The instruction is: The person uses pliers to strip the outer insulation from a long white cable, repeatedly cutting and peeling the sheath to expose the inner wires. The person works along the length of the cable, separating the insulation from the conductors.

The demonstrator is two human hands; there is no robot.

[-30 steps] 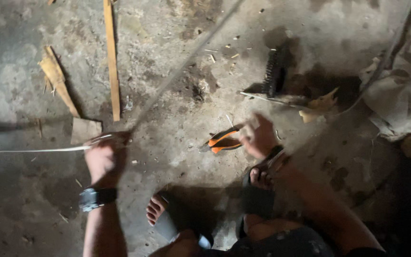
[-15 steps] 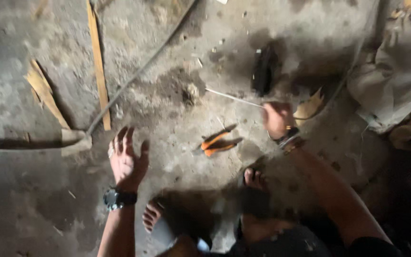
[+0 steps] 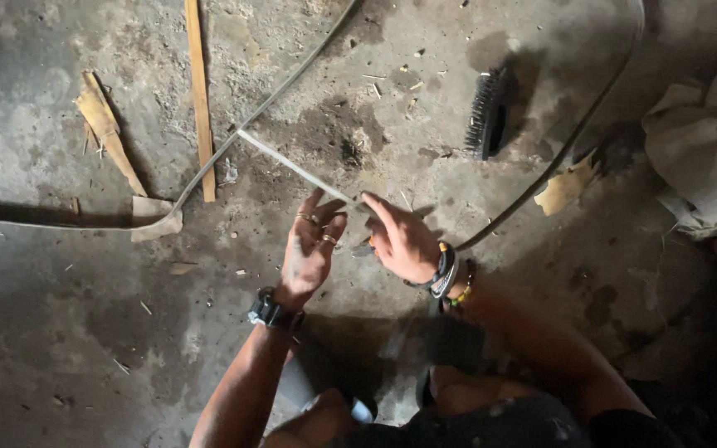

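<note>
Strip [image 3: 296,168] between wood slat [image 3: 199,99] left and brush [image 3: 486,114] right; perhaps touching both hands
</note>
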